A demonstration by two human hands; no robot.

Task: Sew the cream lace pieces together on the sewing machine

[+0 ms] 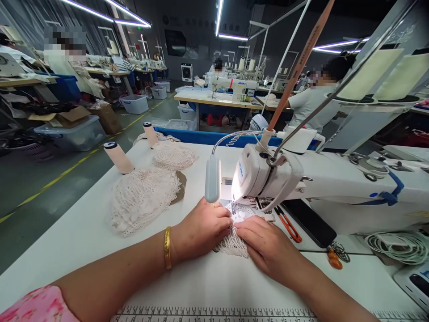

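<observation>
Both hands are pressing flat on a small piece of cream lace (pixel 232 241) lying on the white table (pixel 83 232), right under the head of the sewing machine (pixel 268 174). The left hand (pixel 201 230) is resting on the lace's left edge, fingers stretched toward the needle area; the right hand (pixel 268 246) is lying over its right side, fingers together and pointing the same way. Neither hand is closing around anything; they are just holding the lace down with flat palms. A gold bangle (pixel 167 247) is sitting on the left wrist.

Just beside the right hand, orange-handled snips (pixel 288 226) are lying next to a black phone (pixel 310 223). Farther left on the table, two heaps of lace (pixel 144 199) are sitting near two thread cones (pixel 118 157). A printed ruler (pixel 214 313) is running along the near edge. Beyond, other people are working at rows of machines under strip lights, with plastic bins standing along the yellow-lined aisle.
</observation>
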